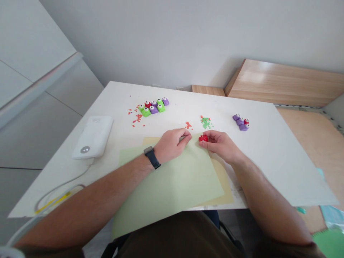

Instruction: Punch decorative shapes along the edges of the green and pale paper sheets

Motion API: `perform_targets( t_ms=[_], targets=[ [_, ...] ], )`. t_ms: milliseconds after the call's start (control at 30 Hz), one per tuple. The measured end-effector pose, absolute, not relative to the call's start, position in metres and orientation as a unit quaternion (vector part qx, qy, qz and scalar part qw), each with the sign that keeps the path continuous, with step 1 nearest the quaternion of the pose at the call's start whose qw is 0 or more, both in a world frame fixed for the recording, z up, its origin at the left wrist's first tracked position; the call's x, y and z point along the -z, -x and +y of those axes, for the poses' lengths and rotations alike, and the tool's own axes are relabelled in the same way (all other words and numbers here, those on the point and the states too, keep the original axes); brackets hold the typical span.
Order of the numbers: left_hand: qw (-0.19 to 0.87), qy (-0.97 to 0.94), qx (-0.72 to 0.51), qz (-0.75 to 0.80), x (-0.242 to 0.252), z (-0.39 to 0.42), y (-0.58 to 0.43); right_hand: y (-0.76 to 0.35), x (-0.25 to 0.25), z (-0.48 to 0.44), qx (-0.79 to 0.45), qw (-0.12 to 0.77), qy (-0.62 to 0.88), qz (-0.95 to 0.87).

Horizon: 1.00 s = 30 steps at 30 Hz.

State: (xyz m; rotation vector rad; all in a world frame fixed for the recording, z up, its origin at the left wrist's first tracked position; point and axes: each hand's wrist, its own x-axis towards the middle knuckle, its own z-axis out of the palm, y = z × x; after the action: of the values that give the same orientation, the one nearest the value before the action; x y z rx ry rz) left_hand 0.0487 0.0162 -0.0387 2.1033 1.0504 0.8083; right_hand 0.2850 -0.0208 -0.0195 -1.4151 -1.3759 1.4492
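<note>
Between the thumb and fingers of my right hand (219, 143) is a small red craft punch (203, 138), by the far right corner of a pale green paper sheet (172, 186). My left hand (173, 143), with a dark watch on its wrist, is closed in a pinch close to the sheet's far edge. Whatever its fingertips hold, if anything, is too small to make out. Beneath the green sheet lies a yellowish sheet (227, 182). Just beyond my hands are green paper bits (206, 122) and orange paper bits (188, 125).
Several green, purple and red punches (153, 107) stand in rows at the back left, beside more orange bits (139, 117). Another small group of punches (241, 122) is at right. A white power bank (94, 136) with a cable (64, 186) lies left on the white table (268, 161).
</note>
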Motion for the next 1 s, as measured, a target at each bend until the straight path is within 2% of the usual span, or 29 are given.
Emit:
perform_targets(
  t_ms=[1000],
  targets=[
    [0.320,-0.808,-0.287,0.402,0.036,0.014,-0.050,-0.277,0.031,-0.022,-0.544,0.359,0.569,-0.501]
  ],
)
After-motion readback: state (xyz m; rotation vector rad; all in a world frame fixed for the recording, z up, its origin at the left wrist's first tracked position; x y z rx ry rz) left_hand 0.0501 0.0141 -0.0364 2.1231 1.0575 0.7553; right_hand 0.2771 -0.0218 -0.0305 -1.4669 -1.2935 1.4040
